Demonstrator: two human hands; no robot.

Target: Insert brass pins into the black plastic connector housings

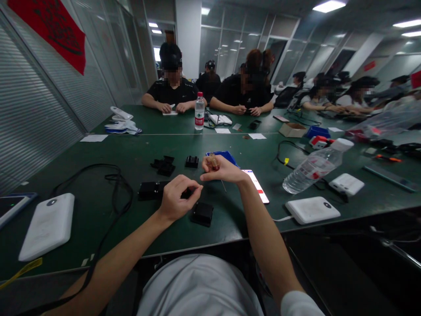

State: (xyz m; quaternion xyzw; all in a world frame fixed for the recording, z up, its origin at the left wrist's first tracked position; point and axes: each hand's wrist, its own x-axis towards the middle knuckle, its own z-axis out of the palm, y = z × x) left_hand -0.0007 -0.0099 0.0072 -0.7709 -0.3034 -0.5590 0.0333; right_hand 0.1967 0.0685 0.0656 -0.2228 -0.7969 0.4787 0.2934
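Brown-handled screwdriver (215, 163) sits clamped in my right hand (221, 170), raised above the table (98, 175), thin shaft pointing down. My left hand (177, 199) is pinched shut, contents unclear, over black parts (202, 213). Judged light, rigid, small; grip at handle.

An office workroom; glass partitions (230, 44), ceiling lights, seated people (171, 87) along green tables (98, 210).
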